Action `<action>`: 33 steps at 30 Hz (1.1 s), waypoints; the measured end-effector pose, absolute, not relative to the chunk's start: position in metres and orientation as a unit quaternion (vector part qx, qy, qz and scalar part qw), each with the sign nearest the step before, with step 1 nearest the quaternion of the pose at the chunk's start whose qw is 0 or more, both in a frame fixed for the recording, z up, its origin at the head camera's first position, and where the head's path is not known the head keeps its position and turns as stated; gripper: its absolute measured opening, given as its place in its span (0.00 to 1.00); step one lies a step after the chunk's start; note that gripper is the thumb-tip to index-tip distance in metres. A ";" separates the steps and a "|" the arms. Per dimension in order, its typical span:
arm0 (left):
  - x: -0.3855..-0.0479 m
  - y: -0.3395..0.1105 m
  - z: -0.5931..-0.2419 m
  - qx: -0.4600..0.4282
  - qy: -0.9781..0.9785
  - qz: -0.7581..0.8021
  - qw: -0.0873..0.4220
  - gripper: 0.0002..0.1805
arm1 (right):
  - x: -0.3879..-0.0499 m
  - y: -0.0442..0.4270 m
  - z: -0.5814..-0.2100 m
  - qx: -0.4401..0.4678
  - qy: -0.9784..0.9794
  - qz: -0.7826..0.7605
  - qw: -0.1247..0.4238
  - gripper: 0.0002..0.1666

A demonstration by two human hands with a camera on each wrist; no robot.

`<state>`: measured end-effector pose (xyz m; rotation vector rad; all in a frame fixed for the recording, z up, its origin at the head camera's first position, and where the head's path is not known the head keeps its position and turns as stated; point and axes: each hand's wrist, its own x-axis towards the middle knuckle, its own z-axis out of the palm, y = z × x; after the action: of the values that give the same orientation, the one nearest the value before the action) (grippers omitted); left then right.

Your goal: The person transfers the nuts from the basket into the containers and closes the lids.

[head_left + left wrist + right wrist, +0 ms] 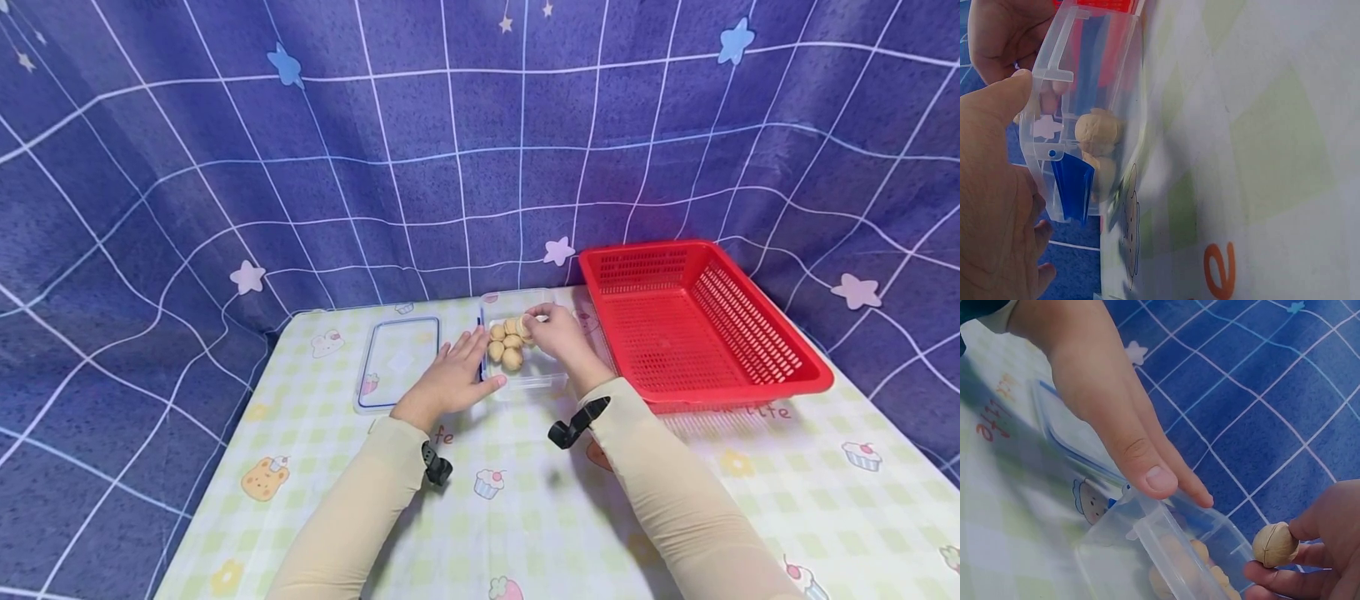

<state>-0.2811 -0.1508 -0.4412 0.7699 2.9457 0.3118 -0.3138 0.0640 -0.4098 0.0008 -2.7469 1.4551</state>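
Observation:
My right hand [562, 337] pinches a walnut [1274, 544] between thumb and fingers, above the far part of a clear plastic container [543, 368]. Several tan walnuts [512, 359] lie on the container's left side. My left hand [453, 379] lies along the container's left edge, its fingers extended and its thumb over the near corner. A blue latch [1074, 187] hangs from the container's side, close to that hand in the left wrist view.
A clear lid with a blue seal [397, 362] lies flat left of the container. To the right stands a large red plastic basket [675, 333]. A patterned cloth [465, 533] covers the table, and a blue gridded curtain [480, 183] hangs behind it.

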 end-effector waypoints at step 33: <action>-0.284 -0.152 -0.446 0.247 0.962 0.107 0.039 0.50 | -0.317 0.040 -0.434 0.027 -0.973 0.229 -0.023 0.11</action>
<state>-0.2837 -0.1519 -0.4456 0.7578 2.9506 0.3271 -0.3173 0.0399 -0.4335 0.0869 -3.1011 0.7313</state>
